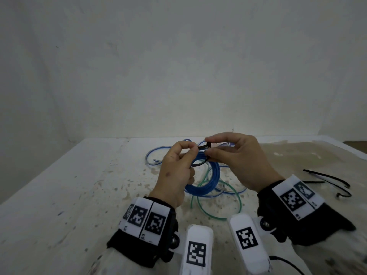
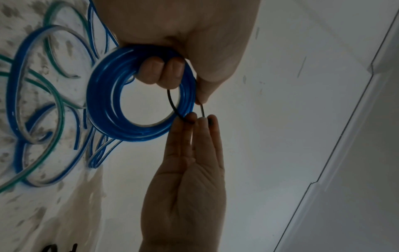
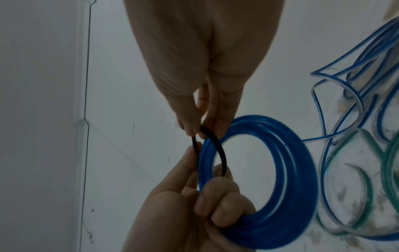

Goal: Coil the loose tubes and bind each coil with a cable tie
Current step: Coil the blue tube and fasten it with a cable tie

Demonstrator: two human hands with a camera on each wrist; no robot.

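Note:
A blue tube coil is held above the table between both hands. My left hand has its lower fingers curled through the coil, while its thumb and forefinger pinch the tail of a black cable tie. The tie loops loosely around the coil's strands. My right hand pinches the tie's head end between thumb and forefinger; its other fingers are stretched out. The tie's loop stands wide of the coil.
Loose blue-and-clear tubes and a green tube lie tangled on the stained white table under the hands. Spare black cable ties lie at the right. A wall rises behind the table.

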